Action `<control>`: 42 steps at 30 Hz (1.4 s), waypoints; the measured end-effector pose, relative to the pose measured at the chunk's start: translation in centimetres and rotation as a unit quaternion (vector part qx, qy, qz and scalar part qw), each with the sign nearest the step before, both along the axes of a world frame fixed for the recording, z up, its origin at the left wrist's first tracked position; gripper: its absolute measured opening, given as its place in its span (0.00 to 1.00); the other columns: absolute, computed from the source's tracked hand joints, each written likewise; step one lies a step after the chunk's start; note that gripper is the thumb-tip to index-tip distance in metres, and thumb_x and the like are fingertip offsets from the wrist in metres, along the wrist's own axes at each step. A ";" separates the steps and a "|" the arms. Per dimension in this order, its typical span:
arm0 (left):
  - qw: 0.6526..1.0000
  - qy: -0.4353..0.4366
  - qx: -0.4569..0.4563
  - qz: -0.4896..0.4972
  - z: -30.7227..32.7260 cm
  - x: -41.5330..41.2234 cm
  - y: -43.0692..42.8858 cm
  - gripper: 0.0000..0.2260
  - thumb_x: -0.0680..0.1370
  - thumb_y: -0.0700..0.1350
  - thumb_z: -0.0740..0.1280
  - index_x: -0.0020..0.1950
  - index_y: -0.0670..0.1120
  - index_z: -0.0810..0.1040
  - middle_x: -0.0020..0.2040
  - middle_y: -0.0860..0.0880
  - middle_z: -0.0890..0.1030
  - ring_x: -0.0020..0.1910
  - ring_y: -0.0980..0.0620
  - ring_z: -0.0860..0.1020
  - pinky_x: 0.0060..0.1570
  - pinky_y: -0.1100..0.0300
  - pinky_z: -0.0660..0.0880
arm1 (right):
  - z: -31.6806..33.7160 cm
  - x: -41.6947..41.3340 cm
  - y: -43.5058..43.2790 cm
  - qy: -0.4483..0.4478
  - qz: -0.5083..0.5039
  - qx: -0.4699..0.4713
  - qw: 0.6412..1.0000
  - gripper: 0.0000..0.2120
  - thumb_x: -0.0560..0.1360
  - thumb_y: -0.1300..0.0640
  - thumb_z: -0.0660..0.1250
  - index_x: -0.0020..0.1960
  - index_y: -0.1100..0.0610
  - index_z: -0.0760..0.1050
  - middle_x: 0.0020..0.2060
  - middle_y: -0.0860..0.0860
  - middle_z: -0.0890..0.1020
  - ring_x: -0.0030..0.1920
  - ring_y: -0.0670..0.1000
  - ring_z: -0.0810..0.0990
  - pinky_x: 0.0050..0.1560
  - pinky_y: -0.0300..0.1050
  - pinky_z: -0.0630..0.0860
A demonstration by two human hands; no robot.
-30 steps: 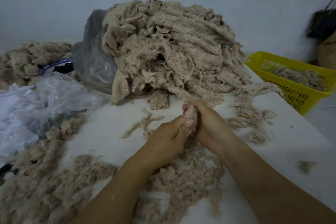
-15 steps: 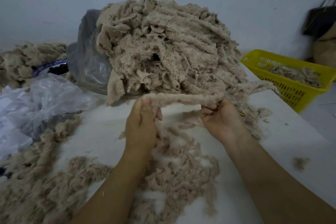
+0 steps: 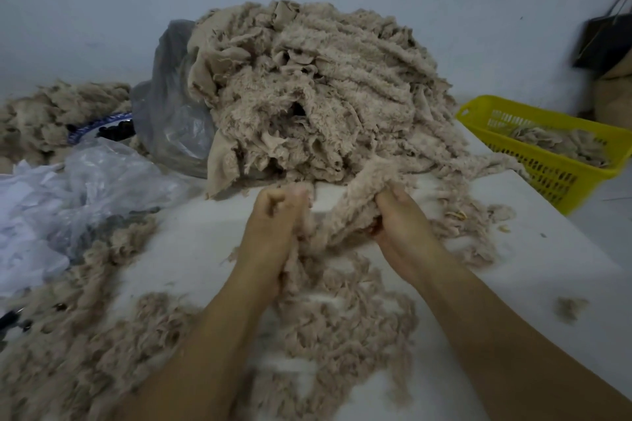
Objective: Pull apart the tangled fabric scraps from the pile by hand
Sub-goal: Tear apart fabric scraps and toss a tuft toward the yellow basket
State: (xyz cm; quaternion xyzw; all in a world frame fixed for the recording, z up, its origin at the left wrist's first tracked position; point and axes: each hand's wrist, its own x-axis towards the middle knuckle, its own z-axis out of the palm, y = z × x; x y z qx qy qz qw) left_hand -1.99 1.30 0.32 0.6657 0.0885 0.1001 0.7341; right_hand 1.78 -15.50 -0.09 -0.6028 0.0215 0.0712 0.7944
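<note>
A tall pile of tangled beige fleece scraps (image 3: 325,89) rises at the back of the white table (image 3: 191,243). A fluffy strip (image 3: 355,195) runs from the pile's lower right edge down into my hands. My right hand (image 3: 400,225) grips the thick part of that strip, fingers curled round it. My left hand (image 3: 273,225) holds the strip's other end, bunched against its palm, close beside the right hand. Below both hands lies a loose heap of pulled scraps (image 3: 335,318).
A yellow basket (image 3: 547,161) with some scraps stands off the table's right edge. Grey and clear plastic bags (image 3: 171,106) sit to the left of the pile, with more scraps (image 3: 54,113) behind. Loose fluff (image 3: 68,352) covers the front left of the table.
The hands went from together to wide apart with a strip stretched between them, then came back close and lower. The strip now hangs slack and bunched between them.
</note>
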 end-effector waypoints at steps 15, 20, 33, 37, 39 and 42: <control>0.974 0.056 -0.213 -0.048 0.1 0.3 1.0 0.15 0.82 0.53 0.64 0.58 0.44 0.84 0.54 0.43 0.86 0.52 0.45 0.85 0.45 0.52 0.83 | 0.4 -0.6 0.0 -0.106 -0.079 -0.160 0.978 0.29 0.81 0.37 0.56 0.24 0.49 0.61 0.21 0.46 0.61 0.21 0.45 0.58 0.31 0.36 0.66; 0.939 0.082 -0.309 -0.129 0.2 0.1 0.1 0.21 0.80 0.57 0.62 0.63 0.44 0.82 0.61 0.42 0.83 0.58 0.44 0.83 0.48 0.52 0.82 | -0.2 -1.1 0.3 -0.147 0.036 -0.212 0.966 0.32 0.69 0.21 0.53 0.29 0.48 0.71 0.26 0.46 0.74 0.27 0.44 0.71 0.34 0.38 0.70; 0.929 0.062 -0.343 -0.127 -0.2 0.4 -0.3 0.22 0.80 0.56 0.61 0.69 0.45 0.76 0.61 0.42 0.82 0.59 0.45 0.82 0.53 0.50 0.81 | -0.7 -2.1 2.4 -0.222 0.128 -0.331 0.908 0.10 0.80 0.46 0.64 0.57 0.50 0.71 0.46 0.48 0.81 0.42 0.45 0.79 0.40 0.37 0.73; 0.948 0.060 -0.302 -0.074 -0.6 0.8 0.1 0.13 0.82 0.45 0.62 0.63 0.42 0.79 0.54 0.42 0.85 0.52 0.46 0.85 0.51 0.52 0.81 | 0.0 -1.4 0.9 -0.133 0.053 -0.149 0.978 0.09 0.82 0.56 0.60 0.45 0.59 0.66 0.30 0.49 0.76 0.30 0.49 0.72 0.32 0.42 0.71; 0.971 0.066 -0.224 -0.044 -0.8 0.9 0.0 0.11 0.81 0.45 0.65 0.60 0.42 0.80 0.50 0.43 0.86 0.48 0.48 0.86 0.45 0.55 0.82 | 0.4 -1.1 0.6 -0.106 0.029 -0.053 0.992 0.10 0.83 0.58 0.60 0.43 0.57 0.66 0.30 0.47 0.77 0.28 0.47 0.72 0.30 0.40 0.71; 0.999 -0.024 -0.018 0.034 -0.7 0.6 -0.5 0.12 0.80 0.48 0.68 0.62 0.57 0.74 0.51 0.58 0.84 0.40 0.62 0.82 0.38 0.62 0.78 | 0.6 -0.8 0.2 -0.105 0.021 0.013 0.994 0.07 0.83 0.59 0.61 0.45 0.56 0.70 0.32 0.47 0.78 0.29 0.46 0.73 0.30 0.40 0.71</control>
